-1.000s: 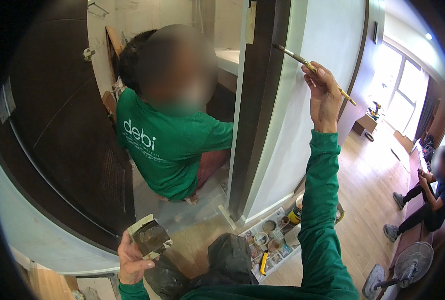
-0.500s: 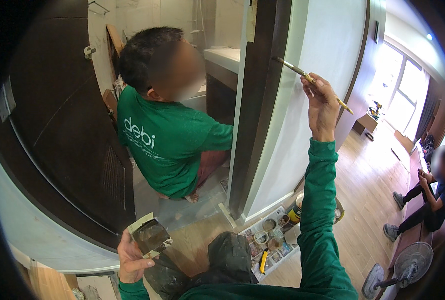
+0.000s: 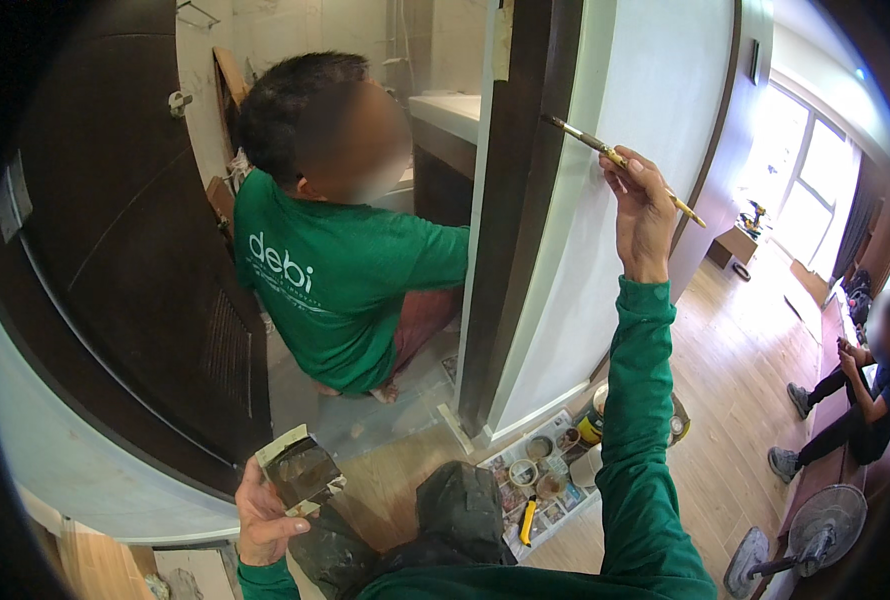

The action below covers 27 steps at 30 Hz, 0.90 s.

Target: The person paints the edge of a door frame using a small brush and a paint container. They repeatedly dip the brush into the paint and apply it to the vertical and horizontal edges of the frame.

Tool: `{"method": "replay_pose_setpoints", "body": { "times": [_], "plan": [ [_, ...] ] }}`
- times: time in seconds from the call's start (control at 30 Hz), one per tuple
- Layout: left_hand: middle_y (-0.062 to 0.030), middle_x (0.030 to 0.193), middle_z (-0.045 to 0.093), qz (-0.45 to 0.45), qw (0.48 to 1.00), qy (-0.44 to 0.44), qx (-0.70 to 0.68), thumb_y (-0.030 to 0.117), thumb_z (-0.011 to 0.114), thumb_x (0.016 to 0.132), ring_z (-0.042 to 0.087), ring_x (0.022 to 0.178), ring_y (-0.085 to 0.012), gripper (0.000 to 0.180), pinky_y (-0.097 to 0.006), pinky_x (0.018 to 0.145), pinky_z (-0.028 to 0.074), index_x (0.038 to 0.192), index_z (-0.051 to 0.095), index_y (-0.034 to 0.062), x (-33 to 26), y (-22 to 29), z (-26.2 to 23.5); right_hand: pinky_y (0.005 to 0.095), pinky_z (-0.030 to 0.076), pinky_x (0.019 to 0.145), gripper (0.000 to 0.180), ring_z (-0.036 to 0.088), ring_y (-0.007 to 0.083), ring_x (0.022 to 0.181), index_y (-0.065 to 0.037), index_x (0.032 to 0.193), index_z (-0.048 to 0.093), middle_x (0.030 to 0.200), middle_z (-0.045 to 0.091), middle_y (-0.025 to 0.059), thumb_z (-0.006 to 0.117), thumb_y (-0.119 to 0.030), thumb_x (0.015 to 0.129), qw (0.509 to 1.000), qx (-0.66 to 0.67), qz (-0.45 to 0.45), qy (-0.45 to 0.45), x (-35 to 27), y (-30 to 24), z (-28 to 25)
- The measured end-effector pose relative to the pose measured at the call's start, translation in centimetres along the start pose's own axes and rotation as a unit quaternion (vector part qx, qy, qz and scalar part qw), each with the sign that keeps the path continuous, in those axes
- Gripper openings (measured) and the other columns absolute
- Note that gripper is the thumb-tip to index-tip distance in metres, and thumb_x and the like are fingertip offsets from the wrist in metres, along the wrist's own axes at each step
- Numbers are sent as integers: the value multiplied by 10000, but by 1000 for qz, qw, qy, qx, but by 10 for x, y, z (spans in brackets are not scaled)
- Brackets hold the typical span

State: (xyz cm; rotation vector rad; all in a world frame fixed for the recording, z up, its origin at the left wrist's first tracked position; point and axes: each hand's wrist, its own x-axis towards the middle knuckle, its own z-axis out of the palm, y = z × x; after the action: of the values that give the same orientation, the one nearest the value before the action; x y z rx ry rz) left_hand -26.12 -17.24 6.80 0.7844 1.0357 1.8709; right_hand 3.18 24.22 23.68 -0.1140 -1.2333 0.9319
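Observation:
My right hand (image 3: 644, 212) is raised at the upper right, its fingers closed on a thin paintbrush (image 3: 615, 157). The brush slants up to the left, and its dark tip meets the dark brown door frame (image 3: 527, 110) or lies just in front of it; I cannot tell which. Low on the left, my left hand (image 3: 265, 520) grips a small square container (image 3: 303, 470) with pale, ragged edges and a dark brown inside. Part of that hand's fingers are hidden behind the container.
Beyond the frame a person in a green shirt (image 3: 315, 270) sits low beside the dark door (image 3: 105, 200). Several cups and a yellow-handled cutter (image 3: 528, 522) lie on a newspaper-covered tray (image 3: 510, 512). Another person (image 3: 870, 385) sits far right, near a fan (image 3: 827, 525).
The brush tip has shifted slightly left on or before the door frame, with my right hand nearly in place. My left hand and the container stay as they were.

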Motion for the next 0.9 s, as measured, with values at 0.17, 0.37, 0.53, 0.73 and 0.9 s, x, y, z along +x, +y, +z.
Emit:
{"method": "replay_pose_setpoints", "body": {
  "times": [0.17,0.37,0.53,0.73,0.9],
  "plan": [
    [-180,1211,640,1,1000,-5,2,-76,818,534,692,986,-262,956,-344,735,609,1387,392,-16,-2,0,-2,374,465,1001,365,682,282,1011,116,1126,669,1043,706,218,628,-163,895,1000,17,-18,-7,4,-5,3],
    [-177,1210,641,-4,1000,-2,2,-76,815,532,692,986,-265,957,-338,734,605,1388,391,-14,-2,-1,-2,376,458,1009,363,681,287,1011,124,1127,665,1060,700,222,617,-154,900,1000,4,-7,-3,6,0,3],
    [-178,1214,639,-5,1000,-1,5,-79,805,531,692,987,-266,958,-341,736,605,1391,388,-17,-3,-2,-1,397,467,1044,339,688,271,1054,89,1142,666,1065,719,186,616,-161,918,1000,-18,24,-7,-12,7,-6],
    [-183,1221,635,-9,1000,-6,1,-83,800,527,692,986,-266,961,-344,742,605,1392,386,-19,-1,-1,0,374,466,996,355,674,277,1009,106,1128,674,1030,712,202,619,-166,906,1000,28,-5,-5,-4,0,-1],
    [-183,1218,636,-8,1000,-4,2,-84,802,527,689,991,-267,958,-344,743,606,1389,390,-15,-1,0,3,382,466,998,358,679,286,988,118,1125,670,1023,712,207,620,-159,904,1000,3,-13,-2,7,0,3]
  ]
}}
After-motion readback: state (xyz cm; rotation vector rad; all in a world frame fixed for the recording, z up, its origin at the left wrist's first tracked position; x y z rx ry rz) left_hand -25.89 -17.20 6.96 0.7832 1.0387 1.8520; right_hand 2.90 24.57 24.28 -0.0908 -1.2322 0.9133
